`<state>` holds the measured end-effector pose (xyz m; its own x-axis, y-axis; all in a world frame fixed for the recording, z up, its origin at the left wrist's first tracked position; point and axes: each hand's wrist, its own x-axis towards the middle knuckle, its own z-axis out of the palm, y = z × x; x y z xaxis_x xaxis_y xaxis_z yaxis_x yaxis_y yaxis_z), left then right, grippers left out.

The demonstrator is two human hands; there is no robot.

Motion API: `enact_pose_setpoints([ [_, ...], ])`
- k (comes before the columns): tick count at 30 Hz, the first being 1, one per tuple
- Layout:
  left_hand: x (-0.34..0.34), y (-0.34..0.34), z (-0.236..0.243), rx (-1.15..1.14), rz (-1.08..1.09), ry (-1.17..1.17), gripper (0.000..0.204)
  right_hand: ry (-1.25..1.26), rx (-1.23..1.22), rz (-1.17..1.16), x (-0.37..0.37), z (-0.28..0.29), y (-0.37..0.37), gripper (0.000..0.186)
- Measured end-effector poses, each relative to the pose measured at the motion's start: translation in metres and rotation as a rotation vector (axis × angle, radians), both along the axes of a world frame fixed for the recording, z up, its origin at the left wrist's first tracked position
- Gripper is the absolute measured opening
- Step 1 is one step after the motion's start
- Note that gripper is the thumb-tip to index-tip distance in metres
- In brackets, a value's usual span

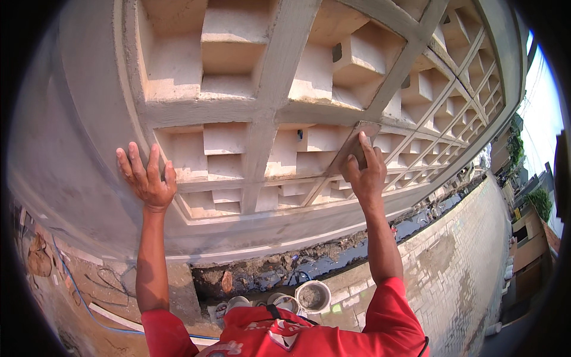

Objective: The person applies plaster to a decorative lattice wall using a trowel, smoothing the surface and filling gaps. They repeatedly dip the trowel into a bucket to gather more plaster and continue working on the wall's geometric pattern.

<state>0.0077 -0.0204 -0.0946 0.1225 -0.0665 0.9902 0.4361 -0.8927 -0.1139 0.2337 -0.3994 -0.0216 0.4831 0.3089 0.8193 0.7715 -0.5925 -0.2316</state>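
Flat piece: a thin, greyish-brown slab (pixel 364 128) with straight edges and a dull, smeared-looking face.
Where it is: against the lattice panel (pixel 264 122), over a lower crossing of its ribs, under the right hand (pixel 367 171).
Right hand: index finger stretched along the slab's face, thumb spread apart from it; I cannot tell whether the other fingers close round an edge or a handle.
Left hand (pixel 148 178): open, fingers spread, laid at the panel's left border, holding nothing.
Lattice: grey ribs with a rough, streaked surface, framing pale, cream-coloured recesses with stepped blocks; bright sun and shadow cut across them.
Covered: the slab's lower right part lies behind the right hand, and its underside faces the panel.
Cut off: the panel's top runs out of view; the red shirt (pixel 285 339) is cropped by the lower edge.
Hard to make out: the far recesses, small and bent toward the rim; the grey contents of the bucket (pixel 313 297) below; the dark clutter in the ditch (pixel 333 266).
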Motion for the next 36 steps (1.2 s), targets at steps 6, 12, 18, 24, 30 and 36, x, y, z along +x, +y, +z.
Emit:
enact_pose_setpoints([
  [6, -0.001, 0.002, 0.003, 0.007, -0.017, -0.021, 0.047, 0.130, -0.102, 0.080, -0.010, -0.055, -0.030, 0.062],
  [12, -0.002, 0.000, -0.001, -0.004, -0.019, 0.007, 0.047, 0.007, 0.024, 0.055, -0.007, 0.020, -0.014, 0.061],
  [18, 0.001, -0.002, 0.002, 0.005, -0.021, 0.009, 0.048, 0.065, -0.066, -0.012, -0.004, -0.071, -0.012, 0.063],
  [24, 0.004, -0.003, 0.004, 0.023, -0.035, -0.002, 0.049, 0.073, 0.010, -0.012, -0.016, -0.056, -0.028, 0.064],
  [30, 0.001, 0.002, 0.003, 0.039, -0.011, 0.021, 0.046, 0.023, 0.067, -0.090, -0.012, -0.009, -0.004, 0.059],
  [36, 0.006, 0.002, 0.004, 0.109, 0.000, 0.026, 0.048, 0.201, -0.009, -0.062, -0.023, -0.103, -0.012, 0.057],
])
